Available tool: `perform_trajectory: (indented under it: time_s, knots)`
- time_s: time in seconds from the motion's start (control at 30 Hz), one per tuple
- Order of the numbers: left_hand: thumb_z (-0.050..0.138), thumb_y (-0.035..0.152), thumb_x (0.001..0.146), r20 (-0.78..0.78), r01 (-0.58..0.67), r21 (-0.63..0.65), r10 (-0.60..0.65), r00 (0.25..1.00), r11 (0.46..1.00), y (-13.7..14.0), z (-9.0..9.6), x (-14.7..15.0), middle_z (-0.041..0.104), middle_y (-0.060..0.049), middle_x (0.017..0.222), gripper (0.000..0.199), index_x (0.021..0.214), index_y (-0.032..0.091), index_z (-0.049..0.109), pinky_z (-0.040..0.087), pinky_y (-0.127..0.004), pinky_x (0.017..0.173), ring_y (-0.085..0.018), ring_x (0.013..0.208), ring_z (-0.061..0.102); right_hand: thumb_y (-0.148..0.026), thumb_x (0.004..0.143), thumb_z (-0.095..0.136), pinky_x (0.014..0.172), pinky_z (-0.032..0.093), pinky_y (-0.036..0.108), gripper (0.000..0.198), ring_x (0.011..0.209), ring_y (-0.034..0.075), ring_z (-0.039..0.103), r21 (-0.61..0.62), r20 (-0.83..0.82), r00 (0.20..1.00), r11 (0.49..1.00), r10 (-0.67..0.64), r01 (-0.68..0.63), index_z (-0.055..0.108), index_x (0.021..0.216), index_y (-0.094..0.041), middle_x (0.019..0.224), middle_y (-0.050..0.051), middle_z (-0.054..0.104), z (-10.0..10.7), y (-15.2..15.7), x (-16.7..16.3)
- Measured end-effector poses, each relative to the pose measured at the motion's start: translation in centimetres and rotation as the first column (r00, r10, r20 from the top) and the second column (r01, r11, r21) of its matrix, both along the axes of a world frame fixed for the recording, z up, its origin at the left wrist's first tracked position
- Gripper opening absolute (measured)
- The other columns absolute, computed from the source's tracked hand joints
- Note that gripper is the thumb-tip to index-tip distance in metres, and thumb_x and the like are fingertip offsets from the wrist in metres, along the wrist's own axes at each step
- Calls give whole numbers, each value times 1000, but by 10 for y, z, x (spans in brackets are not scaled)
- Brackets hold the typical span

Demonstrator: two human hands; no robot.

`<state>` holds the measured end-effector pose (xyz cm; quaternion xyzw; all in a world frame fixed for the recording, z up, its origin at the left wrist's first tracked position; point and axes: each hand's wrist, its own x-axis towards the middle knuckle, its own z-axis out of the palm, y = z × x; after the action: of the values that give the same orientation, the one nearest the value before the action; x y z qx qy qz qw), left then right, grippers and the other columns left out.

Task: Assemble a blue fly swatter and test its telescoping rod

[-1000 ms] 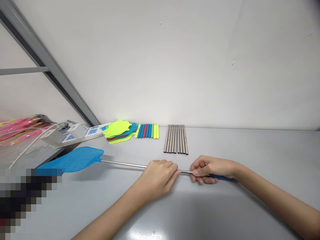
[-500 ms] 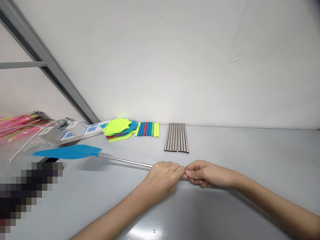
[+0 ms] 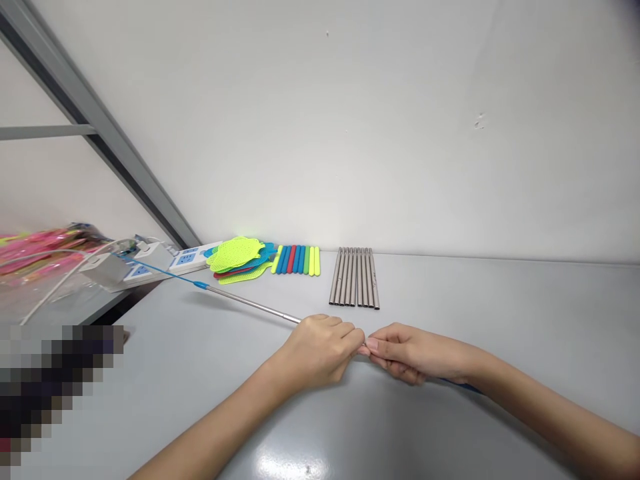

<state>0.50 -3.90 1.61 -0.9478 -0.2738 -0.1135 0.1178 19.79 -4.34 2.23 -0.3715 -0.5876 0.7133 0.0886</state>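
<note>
My left hand (image 3: 327, 350) is wrapped round the metal rod of a blue fly swatter (image 3: 250, 303), which slants up to the left above the table. Its blue head is seen nearly edge-on and reaches over the power strip. Touching the left hand's fingers, my right hand (image 3: 405, 350) is closed at the rod's near end. A blue handle (image 3: 461, 385) shows in part under my right wrist; the join between rod and handle is hidden by the fingers.
Behind the hands lie a row of metal tubes (image 3: 354, 279), several coloured handles (image 3: 299, 261) and a pile of swatter heads (image 3: 235, 255). To the left are a power strip (image 3: 187, 260) with white plugs and a plastic bag of pink items (image 3: 45, 257). A wall closes off the back.
The swatter has turned about its rod, so its head went from broad to edge-on. Its head end has also risen a little. Both hands keep their grip and shift slightly left.
</note>
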Motion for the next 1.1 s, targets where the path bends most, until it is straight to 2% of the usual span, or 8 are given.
perform_trajectory:
  time_s: [0.13,0.27,0.5,0.67,0.83,1.1]
  knots:
    - [38,16,77,-6,-7,-49,7,1000,999,-1,0,0,54,1,60,12,66,18,43,30,-25,48,-12,52,49,-47,83,39,35,18,16,33,39,4,23,19,-32,999,999,28,-27,49,77,-16,50,-8,29,-2,0,0]
    - [39,17,77,-2,-6,-87,6,1000,996,-2,-1,1,55,2,61,11,68,18,44,31,-25,48,-12,53,50,-44,85,37,35,18,16,30,38,4,23,13,-59,998,1000,22,-21,51,86,-17,49,-8,30,-5,0,1]
    - [39,17,78,-25,-22,-103,20,999,994,-1,-2,1,54,2,59,13,65,18,43,30,-24,48,-12,52,50,-46,83,38,35,18,16,33,40,4,22,9,-29,1000,1000,3,-2,39,65,-18,51,-7,29,-10,-1,0]
    - [37,20,80,-5,-4,-140,4,1000,990,0,2,-4,55,3,58,17,65,18,44,32,-24,49,-11,52,50,-50,82,38,35,20,16,36,40,4,24,83,3,1000,996,-22,22,35,64,-18,52,-7,29,-11,-5,-2]
    - [38,20,81,-34,-31,-161,26,999,986,0,5,-5,55,3,59,16,66,18,44,32,-22,49,-11,53,50,-46,83,38,36,21,17,34,40,5,24,138,26,1000,990,-17,13,36,63,-18,52,-7,29,-9,-6,-1]
    - [33,27,86,-5,-21,-102,20,1000,995,1,4,-7,55,3,58,24,67,18,46,31,-23,49,-10,50,50,-39,85,37,38,21,18,34,41,4,24,264,57,998,965,-13,-3,33,59,-17,50,-7,29,-2,-7,-2]
